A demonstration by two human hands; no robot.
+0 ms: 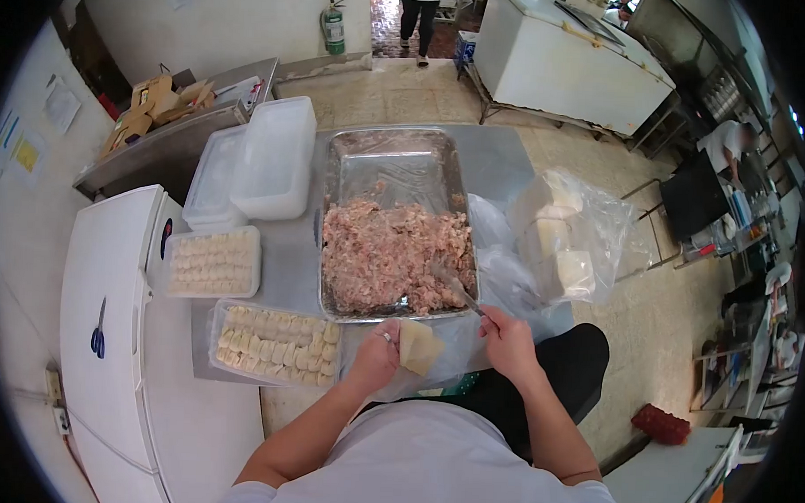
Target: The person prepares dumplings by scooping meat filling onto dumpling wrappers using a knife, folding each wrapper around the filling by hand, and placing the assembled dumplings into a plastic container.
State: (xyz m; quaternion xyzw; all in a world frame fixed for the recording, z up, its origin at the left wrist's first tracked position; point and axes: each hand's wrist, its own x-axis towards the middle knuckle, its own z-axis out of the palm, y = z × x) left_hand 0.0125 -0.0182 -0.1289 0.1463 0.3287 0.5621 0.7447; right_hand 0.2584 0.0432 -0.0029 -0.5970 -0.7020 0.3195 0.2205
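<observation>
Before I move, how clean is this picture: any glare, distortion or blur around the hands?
Head view: strong fisheye bowing, black corners; bright reflections on the tray's bare end and sheen on the plastic bag; left hand and right hand fairly clear, but the utensil's tip blends into the meat mixture; far-right background small and soft.

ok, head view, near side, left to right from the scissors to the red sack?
Blue-handled scissors, near dumpling tub, left hand, dough wrapper, right hand, red mesh sack.
</observation>
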